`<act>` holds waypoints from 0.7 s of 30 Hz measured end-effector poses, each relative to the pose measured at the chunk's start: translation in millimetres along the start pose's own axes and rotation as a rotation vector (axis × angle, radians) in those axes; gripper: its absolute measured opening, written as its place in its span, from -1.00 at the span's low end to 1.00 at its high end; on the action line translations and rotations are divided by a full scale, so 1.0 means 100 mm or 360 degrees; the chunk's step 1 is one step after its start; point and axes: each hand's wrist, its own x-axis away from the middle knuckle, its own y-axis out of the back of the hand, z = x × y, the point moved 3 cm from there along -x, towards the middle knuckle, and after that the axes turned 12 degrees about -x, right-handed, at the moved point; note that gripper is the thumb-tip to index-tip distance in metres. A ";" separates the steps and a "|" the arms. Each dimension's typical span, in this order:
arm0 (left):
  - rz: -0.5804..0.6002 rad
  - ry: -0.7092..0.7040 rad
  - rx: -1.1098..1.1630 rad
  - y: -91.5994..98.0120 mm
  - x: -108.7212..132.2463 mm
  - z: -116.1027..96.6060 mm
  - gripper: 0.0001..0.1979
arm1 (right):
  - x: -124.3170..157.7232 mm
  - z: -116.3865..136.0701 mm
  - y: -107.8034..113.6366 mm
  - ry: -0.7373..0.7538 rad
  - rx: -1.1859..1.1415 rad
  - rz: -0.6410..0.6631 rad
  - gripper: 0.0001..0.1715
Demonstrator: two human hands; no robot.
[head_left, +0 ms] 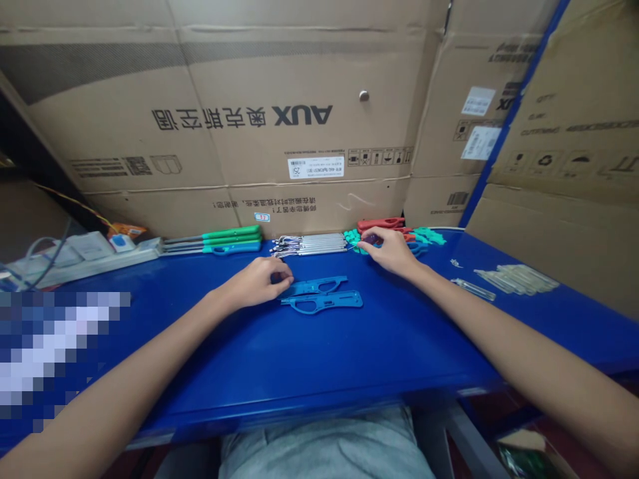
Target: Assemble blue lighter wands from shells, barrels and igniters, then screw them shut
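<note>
Two blue plastic handle halves, the upper one (319, 286) and the lower one (327, 303), lie side by side on the blue table, each with a finger loop. My left hand (262, 279) is closed at the left end of the upper half, its curled fingertips touching it. Farther right and back, my right hand (392, 249) pinches beside a pile of small teal plastic parts (352, 237); what lies between its fingertips is too small to make out. Left of that pile is a row of thin metal tubes with wires (322, 244).
Long lighters with green and blue handles (232, 238) lie at the back left beside a white power strip (144, 256). Red handle parts (382, 224) sit behind my right hand. Clear plastic pieces (516, 279) lie at right. Cardboard walls (224, 80) enclose the back.
</note>
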 end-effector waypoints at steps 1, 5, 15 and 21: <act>0.0005 -0.0001 -0.0002 0.00 0.00 0.00 -0.78 | 0.00 0.00 0.00 -0.0005 -0.0012 -0.0006 -0.90; 0.0010 -0.0009 -0.0012 -0.01 0.00 0.01 -0.79 | 0.00 0.00 0.00 0.0002 -0.0078 -0.0018 -0.91; 0.0003 -0.0045 -0.0022 -0.03 -0.01 0.01 -0.77 | 0.02 0.02 -0.02 -0.0010 -0.0073 0.0098 -0.92; -0.0005 -0.0048 -0.0017 -0.03 0.00 0.00 -0.78 | 0.02 0.00 -0.02 -0.0036 0.0147 0.0268 -0.96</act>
